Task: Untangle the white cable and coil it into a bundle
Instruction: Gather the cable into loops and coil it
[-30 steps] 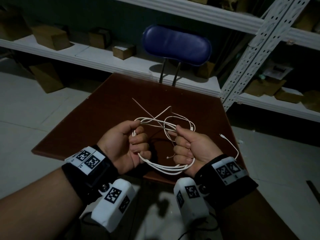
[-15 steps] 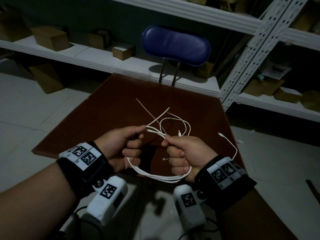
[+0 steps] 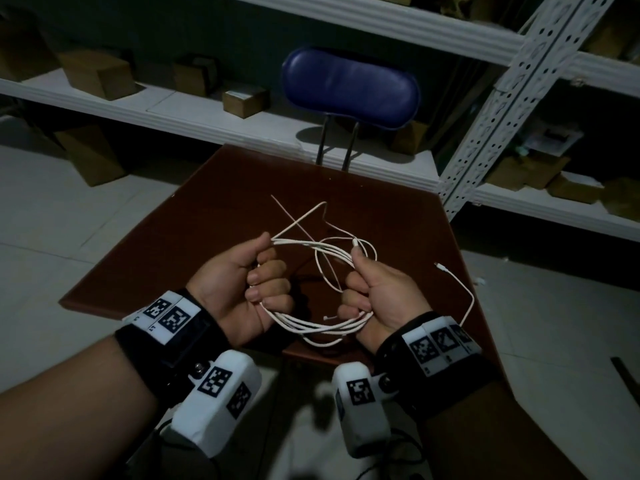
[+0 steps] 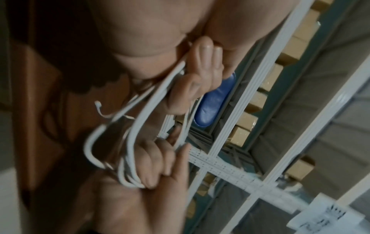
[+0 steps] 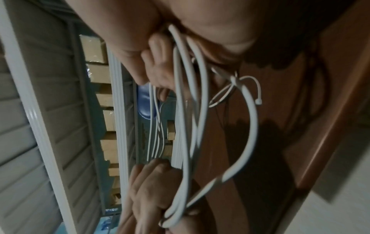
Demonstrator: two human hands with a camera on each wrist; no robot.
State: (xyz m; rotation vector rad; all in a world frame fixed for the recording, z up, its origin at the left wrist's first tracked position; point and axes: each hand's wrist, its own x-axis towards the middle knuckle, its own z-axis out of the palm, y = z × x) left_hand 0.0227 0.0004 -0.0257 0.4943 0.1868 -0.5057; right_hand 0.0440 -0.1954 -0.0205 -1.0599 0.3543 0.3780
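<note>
Both fists curl round the white cable [image 3: 313, 329], your left hand [image 3: 239, 289] and right hand [image 3: 377, 299] holding its loops stretched left-to-right above the table [image 3: 214, 209], loose tail trailing right, nearer your right hand.

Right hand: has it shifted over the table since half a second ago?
Yes, slightly: the right hand has moved away from the near edge of the table, toward the blue chair, gripping the white cable.
</note>
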